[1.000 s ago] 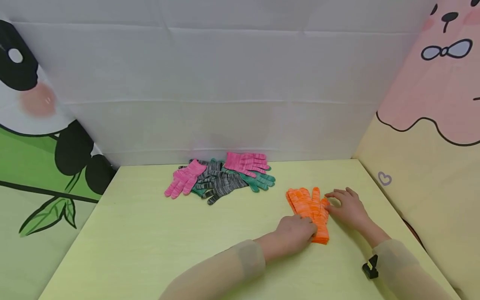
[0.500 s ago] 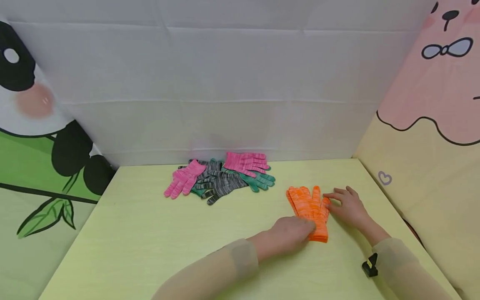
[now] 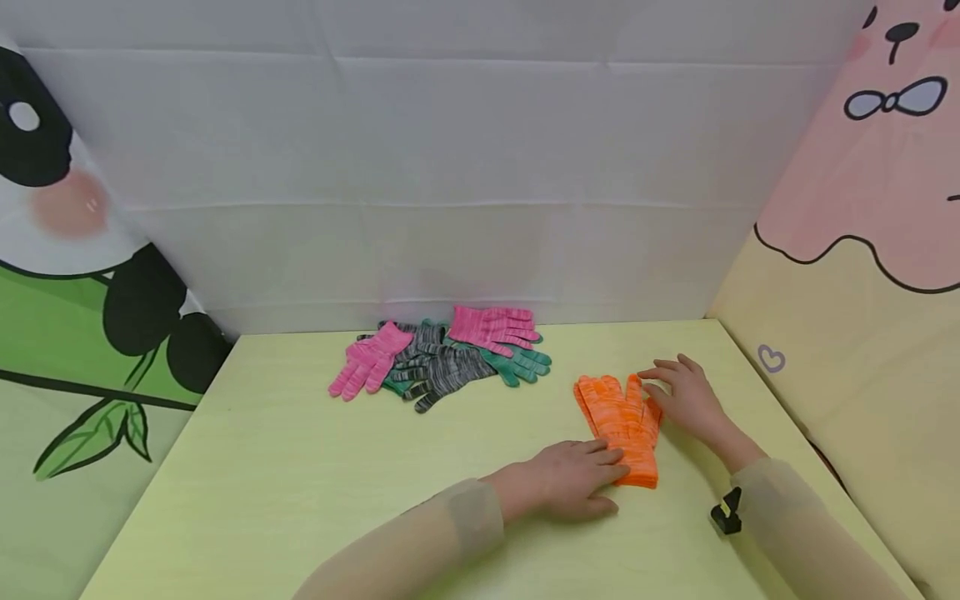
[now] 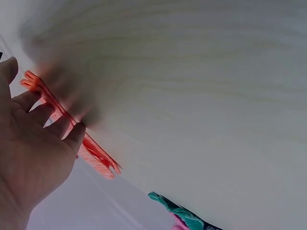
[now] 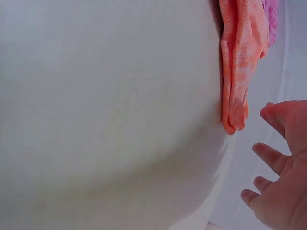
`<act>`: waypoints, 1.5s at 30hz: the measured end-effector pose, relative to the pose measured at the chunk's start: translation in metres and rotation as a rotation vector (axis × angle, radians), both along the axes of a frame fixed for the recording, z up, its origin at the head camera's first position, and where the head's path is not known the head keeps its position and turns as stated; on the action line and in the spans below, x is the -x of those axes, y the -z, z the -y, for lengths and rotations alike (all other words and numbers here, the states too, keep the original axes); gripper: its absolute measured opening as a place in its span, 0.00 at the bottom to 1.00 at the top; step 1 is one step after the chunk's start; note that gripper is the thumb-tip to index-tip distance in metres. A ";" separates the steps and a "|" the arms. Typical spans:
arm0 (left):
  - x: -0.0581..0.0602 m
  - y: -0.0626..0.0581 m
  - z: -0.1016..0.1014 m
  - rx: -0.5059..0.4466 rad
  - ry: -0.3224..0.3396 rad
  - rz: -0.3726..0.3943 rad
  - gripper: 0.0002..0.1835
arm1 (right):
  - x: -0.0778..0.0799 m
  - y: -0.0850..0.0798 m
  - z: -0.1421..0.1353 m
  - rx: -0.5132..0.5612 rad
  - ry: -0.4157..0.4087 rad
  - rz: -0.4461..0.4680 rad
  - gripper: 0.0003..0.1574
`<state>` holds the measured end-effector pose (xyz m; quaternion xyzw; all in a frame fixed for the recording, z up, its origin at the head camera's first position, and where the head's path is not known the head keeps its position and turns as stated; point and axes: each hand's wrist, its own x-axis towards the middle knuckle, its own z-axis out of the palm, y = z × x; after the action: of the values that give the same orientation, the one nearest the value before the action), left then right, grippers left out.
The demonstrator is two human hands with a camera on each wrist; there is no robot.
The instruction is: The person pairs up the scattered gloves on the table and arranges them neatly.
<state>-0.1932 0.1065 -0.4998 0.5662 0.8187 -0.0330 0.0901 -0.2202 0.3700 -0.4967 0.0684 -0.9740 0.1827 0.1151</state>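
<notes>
A pair of orange knitted gloves [image 3: 626, 425] lies stacked on the table, right of the middle, fingers pointing away and cuffs towards me. My left hand [image 3: 573, 479] rests flat at the left side of the cuffs, its fingertips on the knit; in the left wrist view its fingers stretch out over the orange edge. By the fingers on the right side of the gloves is my right hand [image 3: 686, 400], loosely bent. The right wrist view shows that hand [image 5: 283, 167] with spread fingers beside the layered glove tips [image 5: 235, 115], nothing gripped.
At the back of the table [image 3: 300, 467] several knitted gloves lie in a loose heap: a pink glove [image 3: 371, 358] on the left, grey-black ones [image 3: 450, 371] in the middle, green [image 3: 525, 364] beneath, another pink glove [image 3: 491, 325] on top. A white sheet [image 3: 450, 167] hangs behind.
My left hand, curled over the cuffs before, has spread its fingers and shifted slightly left. My right hand has moved a little up and left along the glove fingers. The heap is unchanged.
</notes>
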 end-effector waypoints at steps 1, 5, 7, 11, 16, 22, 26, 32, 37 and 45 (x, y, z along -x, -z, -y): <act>0.000 0.000 0.000 -0.001 0.002 0.004 0.35 | 0.004 -0.001 0.002 0.003 -0.002 0.012 0.17; 0.000 0.001 0.000 0.008 0.005 0.016 0.34 | 0.019 -0.005 0.012 -0.008 -0.002 0.067 0.15; 0.000 0.000 -0.001 0.017 0.004 0.020 0.34 | 0.026 -0.005 0.017 -0.031 -0.006 0.089 0.15; -0.001 -0.003 -0.003 0.037 -0.001 0.028 0.34 | 0.035 -0.002 0.025 -0.092 -0.018 0.117 0.16; -0.003 -0.004 -0.005 0.059 -0.008 0.022 0.34 | 0.042 0.003 0.028 -0.089 -0.010 0.123 0.13; -0.003 -0.005 -0.004 0.067 -0.015 0.031 0.34 | 0.043 -0.001 0.026 -0.052 0.019 0.084 0.07; -0.003 -0.006 -0.004 0.067 -0.015 0.030 0.34 | 0.044 0.000 0.025 -0.067 0.020 0.136 0.06; -0.003 -0.007 -0.004 0.074 -0.019 0.028 0.34 | 0.046 0.000 0.024 -0.062 0.011 0.169 0.07; -0.005 -0.008 -0.003 0.082 -0.022 0.026 0.34 | 0.046 -0.001 0.023 -0.070 0.071 0.128 0.09; -0.004 -0.009 -0.001 0.083 -0.031 0.022 0.34 | 0.039 -0.002 0.022 -0.045 0.070 0.128 0.15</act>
<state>-0.1889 0.1072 -0.4913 0.5496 0.8242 -0.0590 0.1230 -0.2595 0.3482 -0.4947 0.0251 -0.9851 0.1605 0.0572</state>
